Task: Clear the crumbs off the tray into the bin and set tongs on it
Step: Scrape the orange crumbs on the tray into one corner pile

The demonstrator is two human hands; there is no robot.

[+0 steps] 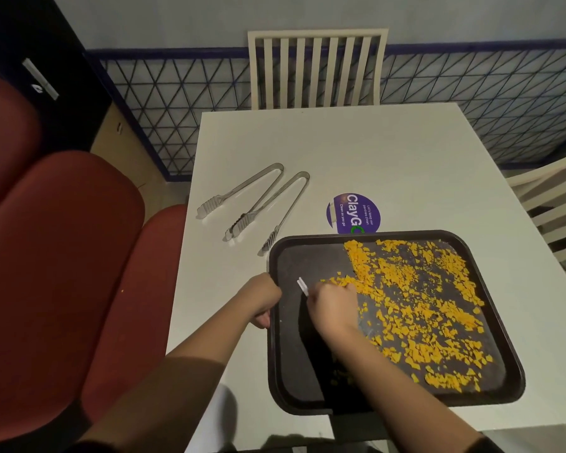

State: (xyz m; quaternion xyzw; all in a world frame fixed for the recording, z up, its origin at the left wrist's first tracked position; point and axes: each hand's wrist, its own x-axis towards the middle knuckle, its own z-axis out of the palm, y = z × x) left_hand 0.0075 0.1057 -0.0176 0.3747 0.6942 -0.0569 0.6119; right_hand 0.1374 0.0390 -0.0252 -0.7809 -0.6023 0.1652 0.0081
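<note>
A dark rectangular tray (291,371) lies on the white table at the near right. Many small orange crumbs (422,305) cover its right and middle parts; its left part is mostly bare. My left hand (263,302) grips the tray's left rim. My right hand (332,308) rests inside the tray at the edge of the crumbs, closed on a small white flat piece (302,286) that sticks out above the fingers. Two metal tongs lie on the table left of the tray: one (239,191) further left, the other (275,210) with a tip close to the tray's far-left corner.
A round purple sticker (353,210) is on the table just beyond the tray. A white slatted chair (317,70) stands at the far side, another chair (556,204) at the right. Red cushioned seats (62,256) fill the left. No bin is in view.
</note>
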